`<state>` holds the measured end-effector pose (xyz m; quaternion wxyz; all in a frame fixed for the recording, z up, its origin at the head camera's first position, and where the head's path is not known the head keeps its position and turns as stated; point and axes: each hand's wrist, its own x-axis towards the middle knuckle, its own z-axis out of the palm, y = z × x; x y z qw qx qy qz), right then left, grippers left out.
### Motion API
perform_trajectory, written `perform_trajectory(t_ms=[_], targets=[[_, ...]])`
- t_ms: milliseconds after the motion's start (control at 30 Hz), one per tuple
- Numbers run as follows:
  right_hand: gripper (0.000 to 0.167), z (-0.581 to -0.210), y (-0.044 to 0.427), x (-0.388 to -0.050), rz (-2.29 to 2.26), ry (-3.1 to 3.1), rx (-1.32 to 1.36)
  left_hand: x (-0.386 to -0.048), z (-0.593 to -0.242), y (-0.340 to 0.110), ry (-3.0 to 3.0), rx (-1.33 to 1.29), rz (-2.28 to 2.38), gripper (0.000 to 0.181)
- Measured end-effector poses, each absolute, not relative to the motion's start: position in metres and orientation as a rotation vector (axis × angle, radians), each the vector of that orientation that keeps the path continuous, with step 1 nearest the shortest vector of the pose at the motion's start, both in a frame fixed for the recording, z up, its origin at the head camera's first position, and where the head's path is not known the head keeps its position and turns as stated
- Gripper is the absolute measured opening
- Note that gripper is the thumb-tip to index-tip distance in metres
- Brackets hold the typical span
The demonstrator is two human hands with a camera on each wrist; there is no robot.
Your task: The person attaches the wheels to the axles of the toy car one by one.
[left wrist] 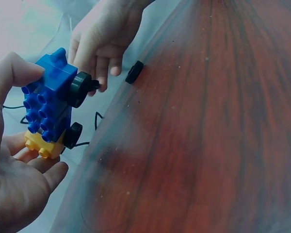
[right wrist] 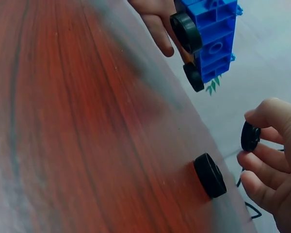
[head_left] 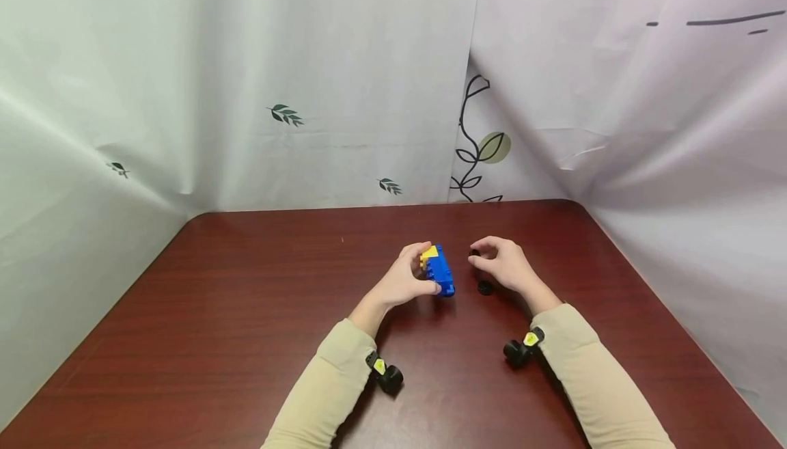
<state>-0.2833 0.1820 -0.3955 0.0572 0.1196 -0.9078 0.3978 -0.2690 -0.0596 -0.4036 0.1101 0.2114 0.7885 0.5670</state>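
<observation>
My left hand point(head_left: 402, 281) grips a blue toy block car point(head_left: 439, 273) between thumb and fingers, held above the table and tilted. A yellow brick point(left wrist: 42, 144) sits at one end of it, and rows of blue studs face the left wrist camera. Two black wheels are on one side, a front one point(right wrist: 186, 32) and another point(right wrist: 193, 76); the car's hollow underside shows in the right wrist view. To the right, my right hand point(head_left: 507, 264) pinches a loose black wheel point(right wrist: 250, 137) between thumb and fingertips. Below that hand another black wheel point(head_left: 485, 288) rests on the table.
The dark red wooden table point(head_left: 246, 312) has rounded far corners. White printed cloth point(head_left: 369, 80) hangs behind it and at both sides. Each sleeve carries a small black wrist camera, one on the left point(head_left: 389, 379) and one on the right point(head_left: 518, 353).
</observation>
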Motion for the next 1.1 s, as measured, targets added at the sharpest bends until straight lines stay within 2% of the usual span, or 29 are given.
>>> perform_trajectory(t_ms=[467,867,1100], targets=[[0.035,-0.394,0.173,-0.282,1.438,-2.604,0.423,-0.265,-0.402,-0.058,2.300,0.616,1.707,0.084],[0.029,-0.379,0.164,-0.270,1.685,-2.516,0.398,-0.261,-0.399,-0.056,2.362,0.602,1.645,0.086],[0.028,-0.390,0.164,-0.277,1.763,-2.427,0.418,-0.259,-0.398,-0.054,2.449,0.612,1.560,0.086]])
